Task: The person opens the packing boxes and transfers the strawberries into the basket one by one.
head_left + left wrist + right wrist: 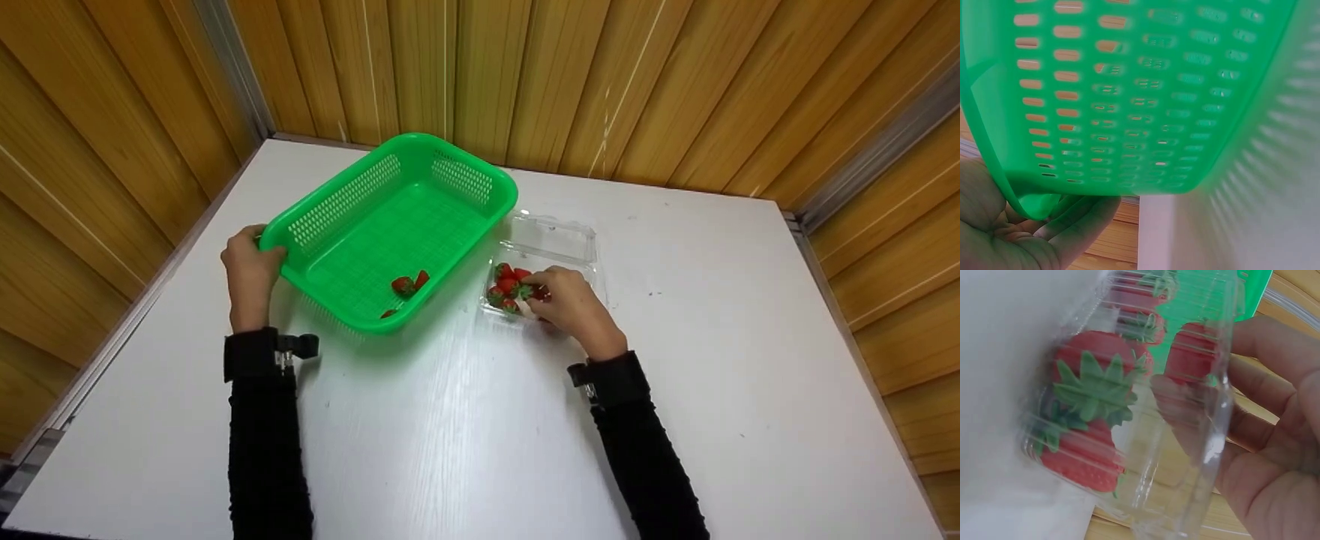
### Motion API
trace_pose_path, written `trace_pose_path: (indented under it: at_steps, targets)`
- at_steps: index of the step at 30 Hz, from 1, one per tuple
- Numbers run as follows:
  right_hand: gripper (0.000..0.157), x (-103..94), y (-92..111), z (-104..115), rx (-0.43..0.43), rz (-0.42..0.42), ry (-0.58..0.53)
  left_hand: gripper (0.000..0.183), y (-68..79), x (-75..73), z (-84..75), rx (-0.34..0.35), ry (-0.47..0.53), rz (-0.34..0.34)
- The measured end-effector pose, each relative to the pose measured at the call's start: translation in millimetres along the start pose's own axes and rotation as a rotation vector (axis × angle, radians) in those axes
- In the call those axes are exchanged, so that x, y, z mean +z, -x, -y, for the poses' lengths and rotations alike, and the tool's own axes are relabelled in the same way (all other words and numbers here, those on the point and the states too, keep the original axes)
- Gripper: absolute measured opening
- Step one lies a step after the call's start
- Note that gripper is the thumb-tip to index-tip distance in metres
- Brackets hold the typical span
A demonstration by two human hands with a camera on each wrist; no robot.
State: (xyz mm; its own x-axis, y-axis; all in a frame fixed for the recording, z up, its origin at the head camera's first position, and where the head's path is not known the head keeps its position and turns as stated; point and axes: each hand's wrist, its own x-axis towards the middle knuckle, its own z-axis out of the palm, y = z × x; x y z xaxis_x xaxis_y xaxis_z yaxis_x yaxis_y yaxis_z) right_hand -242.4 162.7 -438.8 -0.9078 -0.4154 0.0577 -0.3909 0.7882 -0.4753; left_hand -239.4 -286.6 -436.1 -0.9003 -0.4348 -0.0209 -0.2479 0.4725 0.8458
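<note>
My left hand [253,274] grips the rim of a green plastic basket [311,199] at its left end; in the left wrist view its fingers [1086,230] curl under the rim beside the slotted wall. A few red strawberries [403,286] lie near the basket's front side. My right hand [571,304] reaches into an open clear plastic punnet [487,309] right of the basket. Through the punnet's wall in the right wrist view, its fingers pinch a strawberry [1192,354]. Several more strawberries [1092,461] with green leafy caps sit in the punnet.
The punnet's clear lid [555,237] is folded back behind it. Both stand on a white table [420,435]. Wood-patterned panels [570,82] enclose the table at the back and sides, with metal strips [244,67] at the corners.
</note>
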Motion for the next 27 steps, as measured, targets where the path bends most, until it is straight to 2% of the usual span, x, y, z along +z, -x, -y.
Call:
trace_pose_path:
  at_steps: [8,17,27]
  targets:
    - [0.032,-13.1,4.0,7.2,0.002,-0.005,-0.014,0.054,-0.5,-0.6,-0.3,-0.025,0.008,0.003]
    - [0.034,-29.7,6.5,16.4,-0.025,-0.022,-0.004,0.053,-1.0,-0.3,0.4,-0.018,0.01,0.004]
    - [0.033,-39.0,6.7,24.9,-0.079,-0.061,0.011,0.052,-1.1,0.5,1.0,-0.006,0.01,-0.003]
